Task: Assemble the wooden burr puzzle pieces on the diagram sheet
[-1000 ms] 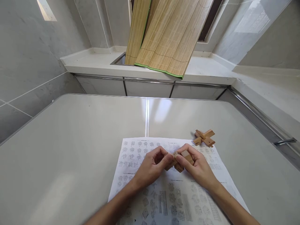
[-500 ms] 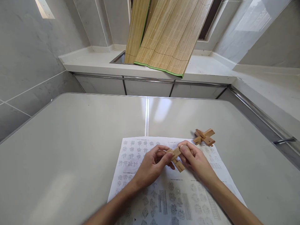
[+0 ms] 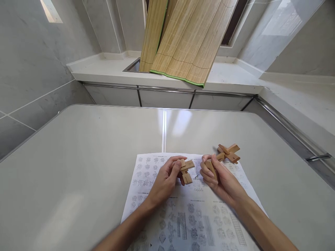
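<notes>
Head view, and from where I stand I can see both hands over the printed sheet (image 3: 154, 205), a little apart from each other. The left hand (image 3: 165, 179) pinches some joined wooden blocks (image 3: 187, 165) between thumb and fingers, the grip narrow and closed on the wood. They are pale tan and smooth, with flat faces and crisp edges; one bar sticks out to the right, and another hangs below it with a small dark mark on its face. The fingers hide the rest. The right hand (image 3: 225, 179) curls its fingers around a single wooden block (image 3: 211, 169), light brown and tilted, most of its length showing. Just beyond the right fingertips, a wooden cross (image 3: 229, 153) of interlocked bars, a warmer brown, sits at the sheet's far right corner; I can't tell whether the fingers touch it. Underneath is a glossy pale table (image 3: 104, 157).
</notes>
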Available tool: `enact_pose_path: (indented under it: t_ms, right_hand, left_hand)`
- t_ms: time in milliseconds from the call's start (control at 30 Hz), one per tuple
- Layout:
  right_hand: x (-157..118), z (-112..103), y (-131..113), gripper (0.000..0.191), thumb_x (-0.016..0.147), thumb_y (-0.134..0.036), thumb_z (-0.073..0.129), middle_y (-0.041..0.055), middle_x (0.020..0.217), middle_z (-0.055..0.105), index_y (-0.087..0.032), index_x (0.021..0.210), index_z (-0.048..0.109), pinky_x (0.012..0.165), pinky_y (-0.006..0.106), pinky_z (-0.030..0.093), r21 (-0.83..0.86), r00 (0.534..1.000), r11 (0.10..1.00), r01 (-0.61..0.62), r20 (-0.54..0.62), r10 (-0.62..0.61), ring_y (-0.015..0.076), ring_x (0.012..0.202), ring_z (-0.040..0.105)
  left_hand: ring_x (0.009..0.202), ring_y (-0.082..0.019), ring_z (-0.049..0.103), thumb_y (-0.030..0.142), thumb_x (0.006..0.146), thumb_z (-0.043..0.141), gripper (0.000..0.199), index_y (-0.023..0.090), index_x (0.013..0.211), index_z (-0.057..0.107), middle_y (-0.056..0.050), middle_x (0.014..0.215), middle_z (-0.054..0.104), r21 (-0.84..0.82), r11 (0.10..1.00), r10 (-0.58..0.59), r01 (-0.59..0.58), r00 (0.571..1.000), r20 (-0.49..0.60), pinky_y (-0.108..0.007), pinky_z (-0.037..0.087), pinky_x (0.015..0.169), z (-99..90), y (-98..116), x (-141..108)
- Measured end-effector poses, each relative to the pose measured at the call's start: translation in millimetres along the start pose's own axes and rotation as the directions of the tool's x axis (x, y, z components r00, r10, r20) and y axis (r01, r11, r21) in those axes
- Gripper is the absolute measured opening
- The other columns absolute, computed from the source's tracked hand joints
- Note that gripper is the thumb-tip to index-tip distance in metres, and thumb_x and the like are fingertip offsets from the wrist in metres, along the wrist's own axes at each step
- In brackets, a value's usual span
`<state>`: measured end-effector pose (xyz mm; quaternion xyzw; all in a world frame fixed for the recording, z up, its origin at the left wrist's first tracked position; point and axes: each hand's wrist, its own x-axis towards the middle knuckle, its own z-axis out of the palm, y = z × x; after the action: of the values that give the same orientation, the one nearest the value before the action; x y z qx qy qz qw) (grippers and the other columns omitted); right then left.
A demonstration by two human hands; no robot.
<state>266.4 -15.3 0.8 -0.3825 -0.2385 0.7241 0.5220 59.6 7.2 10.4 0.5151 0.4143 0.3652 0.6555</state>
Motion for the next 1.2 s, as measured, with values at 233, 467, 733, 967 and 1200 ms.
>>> enact_pose_path:
  t_ms: [233, 467, 733, 967, 1200]
  right_hand:
    - [2.2, 4.5, -0.5, 0.037, 0.098, -0.054, 0.068, 0.0028, 0.080, 0.056, -0.019, 0.104, 0.078, 0.072, 0.027, 0.050, 0.037, 1.000, 0.999, 0.000, 0.008, 0.000, 0.0163, 0.075, 0.049]
    - [-0.3, 6.3, 0.1, 0.031, 0.094, -0.048, 0.075, 0.0033, 0.088, 0.057, -0.021, 0.109, 0.074, 0.073, 0.030, 0.052, -0.116, 0.998, 0.992, 0.043, -0.038, -0.048, 0.0173, 0.077, 0.052]
    - [2.1, 0.6, 2.4, 0.030, 0.095, -0.049, 0.075, -0.0079, 0.069, 0.027, -0.022, 0.096, 0.062, 0.046, 0.023, 0.021, -0.234, 0.990, 0.971, 0.047, -0.120, -0.077, 0.0099, 0.056, 0.019]
    - [-1.0, 4.6, 10.3, 0.039, 0.101, -0.057, 0.062, -0.0063, 0.070, 0.052, -0.025, 0.122, 0.056, 0.051, 0.025, 0.037, -0.381, 0.995, 0.922, 0.072, -0.036, -0.093, 0.0105, 0.052, 0.039]
    - [-3.5, 2.9, 4.8, 0.042, 0.101, -0.064, 0.057, -0.0046, 0.063, 0.056, -0.024, 0.091, 0.058, 0.050, 0.026, 0.033, -0.698, 0.957, 0.706, 0.115, -0.111, -0.266, 0.0117, 0.049, 0.040]
  left_hand:
    - [0.072, -0.014, 0.059, 0.062, 0.100, 0.057, 0.054, 0.021, 0.134, 0.066, -0.003, 0.091, 0.066, -0.114, 0.992, -0.048, 0.048, 0.999, 0.001, -0.029, 0.051, 0.073, -6.4, -8.5, 8.9]
    - [0.100, -0.018, 0.064, 0.037, 0.077, 0.092, 0.080, 0.024, 0.147, 0.055, -0.007, 0.117, 0.067, -0.245, 0.963, -0.092, 0.110, 0.992, 0.085, -0.032, 0.052, 0.092, -5.6, -3.0, 4.8]
    - [0.079, -0.014, 0.054, 0.039, 0.079, 0.089, 0.093, 0.023, 0.159, 0.045, -0.003, 0.098, 0.061, 0.168, 0.980, 0.095, -0.109, 0.992, 0.089, -0.029, 0.050, 0.073, -6.0, -7.6, 0.3]
    - [0.070, -0.014, 0.054, 0.044, 0.078, 0.087, 0.076, 0.020, 0.145, 0.059, -0.001, 0.089, 0.065, 0.470, 0.847, 0.287, -0.248, 0.958, -0.012, -0.028, 0.052, 0.070, -10.9, -3.2, 1.3]
    - [0.070, -0.014, 0.056, 0.043, 0.078, 0.087, 0.068, 0.022, 0.138, 0.062, -0.005, 0.105, 0.072, 0.564, 0.764, 0.369, -0.313, 0.929, 0.015, -0.029, 0.055, 0.074, -13.9, -7.5, 2.7]
